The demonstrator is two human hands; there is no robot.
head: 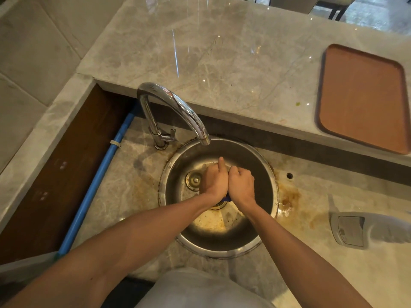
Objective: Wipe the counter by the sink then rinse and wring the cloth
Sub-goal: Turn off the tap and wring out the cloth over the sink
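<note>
Both my hands are pressed together over the round steel sink (269, 190). My left hand (214, 180) and my right hand (241, 185) are clenched around a cloth (226, 198), of which only a small blue bit shows below my wrists. The rest of the cloth is hidden inside my fists. The chrome tap (178, 107) arches over the sink's far rim, and I see no water running from its spout. The marble counter (124, 185) around the sink carries brown stains, heaviest to the right of the rim.
A raised marble ledge (222, 70) runs behind the sink, with a brown tray (360, 98) on its right end. A white plastic bottle (369, 228) lies on the counter at right. A blue pipe (97, 183) runs along the left edge.
</note>
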